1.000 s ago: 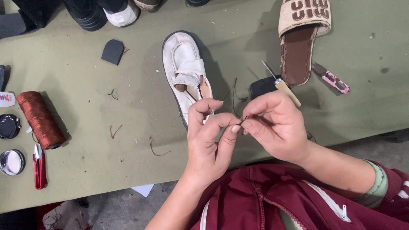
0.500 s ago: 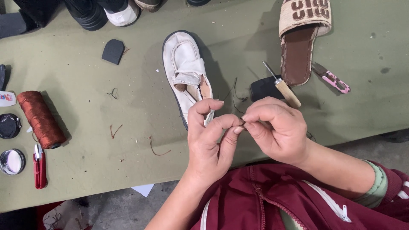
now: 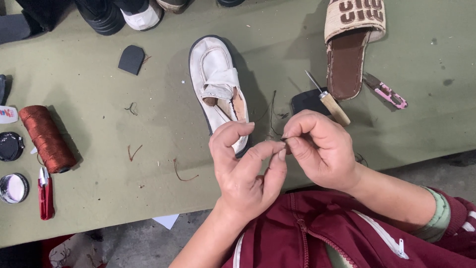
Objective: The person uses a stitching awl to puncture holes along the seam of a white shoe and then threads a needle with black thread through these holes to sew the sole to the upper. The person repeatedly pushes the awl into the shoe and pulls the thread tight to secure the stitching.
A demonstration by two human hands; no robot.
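— Both hands first: where are they?

— Close together above the near edge of the green table [image 3: 99, 198]. Left hand [image 3: 245, 171] has its palm turned up, thumb and forefinger bent toward the right hand [image 3: 322, 149]. Right thumb and forefinger are pinched shut on the end of a dark thread [image 3: 273, 111], and the left fingertips [image 3: 281, 153] meet that same spot. Whether a needle sits in the pinch is too small to tell.

— And the thread itself?

— It rises from the pinch and runs up over the table, just right of the white shoe [image 3: 218, 89], which lies sole-down, toe pointing away, right behind the left hand.

— Big things around them?

— A woven slipper [image 3: 354, 49] at the far right, open side up. A spool of rust-red thread [image 3: 47, 139] lying on its side at the left. Dark shoes [image 3: 104, 15] along the far edge.

— Smaller ones?

— A wooden-handled awl [image 3: 329, 101] resting across a black patch [image 3: 307, 101], just beyond the right hand. Pink snips [image 3: 386, 92] beside the slipper. Red snips [image 3: 45, 196] near the spool, with two round tins [image 3: 12, 166] at the left edge. A black heel piece [image 3: 131, 59] far left of the shoe, and loose thread scraps [image 3: 181, 171] on the table.
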